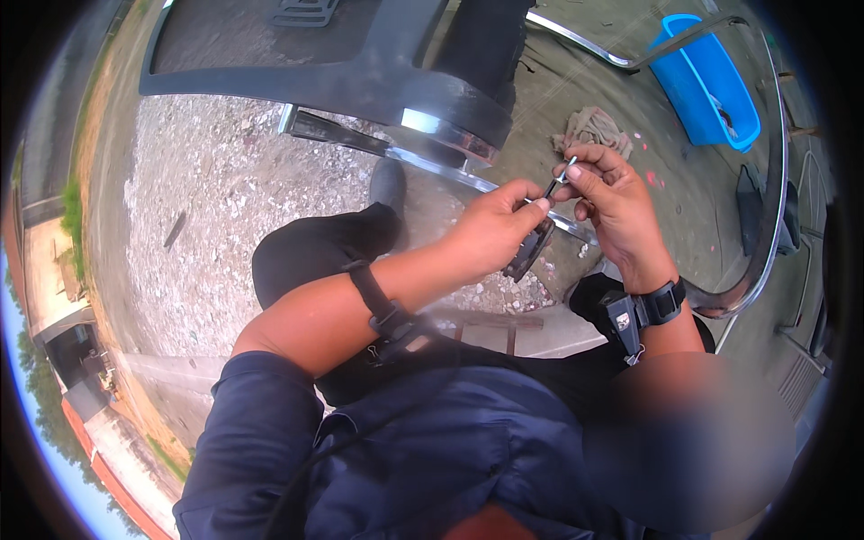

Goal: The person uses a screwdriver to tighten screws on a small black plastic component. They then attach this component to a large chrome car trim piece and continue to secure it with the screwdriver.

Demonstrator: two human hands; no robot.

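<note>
My left hand (pixel 493 227) is closed around a black object (pixel 531 252), whose dark body shows below the fingers; its exact kind is unclear. From the top of that fist a thin dark shaft (pixel 551 189) points up and to the right. Thumb and forefinger of my right hand (pixel 612 193) pinch a small silver metal piece (pixel 568 171) at the end of the shaft. The two hands are close together, in front of a chrome tube frame (pixel 576 230). Both wrists wear black straps.
A dark grey plastic chair (pixel 360 85) with chrome legs stands ahead at the upper left. Beyond my right hand lie a crumpled cloth (pixel 594 130) and a blue plastic tub (pixel 711 85) with something in it. White flakes (pixel 207 198) litter the concrete floor at left.
</note>
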